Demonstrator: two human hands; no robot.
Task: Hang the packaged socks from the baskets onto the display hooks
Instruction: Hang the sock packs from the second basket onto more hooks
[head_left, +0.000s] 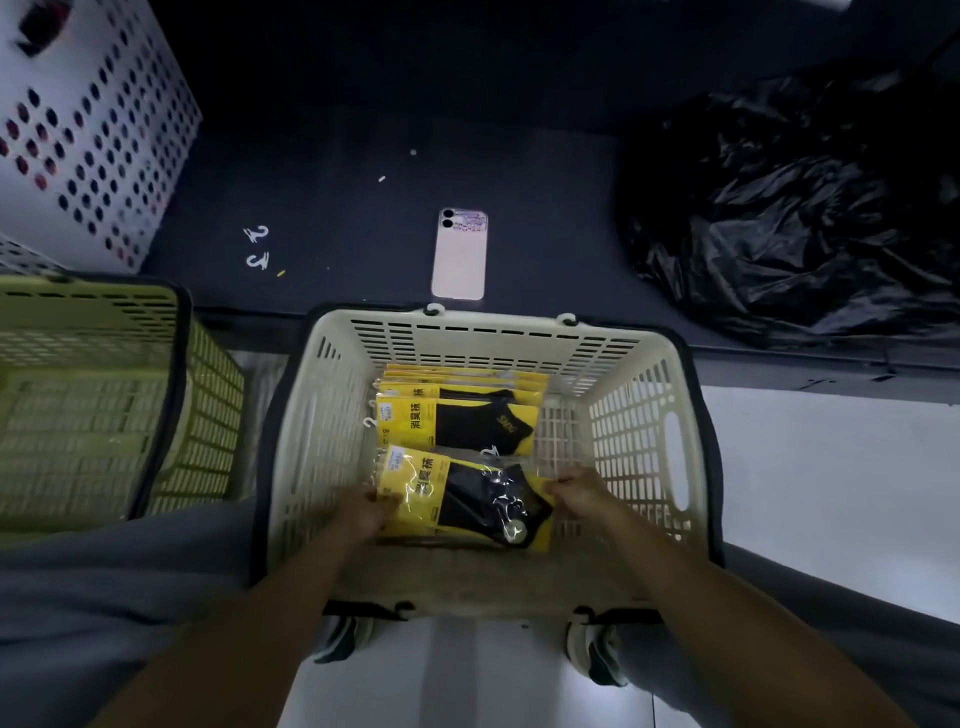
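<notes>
Cream basket (644, 415) open on top, walls hem all sides. Sock packs (483, 426) fill left-centre; bare floor strip at right. Phone (460, 254), black bag (779, 208) beyond; green basket (104, 389) left.

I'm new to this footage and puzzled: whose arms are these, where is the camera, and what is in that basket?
No machine here: a person wears one camera on the head, looking down at their own bare arms. The left hand and right hand each grip an edge of a yellow sock pack inside the cream basket. More sock packs lie stacked behind it. A green basket stands to the left. Beyond, on the dark surface, lie a phone, two small white hooks and a black plastic bag.
</notes>
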